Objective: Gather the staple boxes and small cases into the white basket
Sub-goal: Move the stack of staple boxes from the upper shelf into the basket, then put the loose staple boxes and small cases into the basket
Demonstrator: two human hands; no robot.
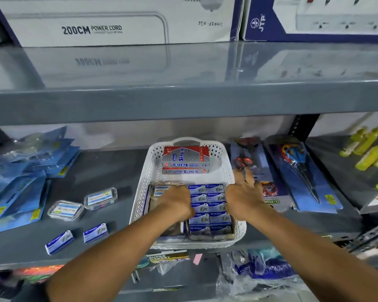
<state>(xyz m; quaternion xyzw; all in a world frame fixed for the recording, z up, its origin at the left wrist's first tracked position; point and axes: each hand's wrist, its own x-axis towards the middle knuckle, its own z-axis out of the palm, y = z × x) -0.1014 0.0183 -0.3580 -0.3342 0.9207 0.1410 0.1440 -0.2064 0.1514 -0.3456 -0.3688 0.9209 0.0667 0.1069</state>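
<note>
A white basket (pixel 147 171) stands mid-shelf, holding several blue staple boxes (pixel 214 207) in rows and a red-and-silver Softek box stack (pixel 184 159) at its far end. My left hand (pixel 176 200) reaches into the basket's left side, fingers curled over a small case (pixel 160 190); whether it grips the case is unclear. My right hand (pixel 243 197) rests at the basket's right rim with fingers spread. On the shelf to the left lie two clear small cases (pixel 100 197) (pixel 65 209) and two loose blue staple boxes (pixel 95 232) (pixel 59 241).
Blue blister packs (pixel 20 182) are piled at the far left. Packaged scissors (pixel 301 171) lie right of the basket, with yellow bottles (pixel 367 149) beyond. A grey upper shelf (pixel 183 101) overhangs, carrying power-cord cartons (pixel 118 20). Plastic bags (pixel 260 267) sit on the shelf below.
</note>
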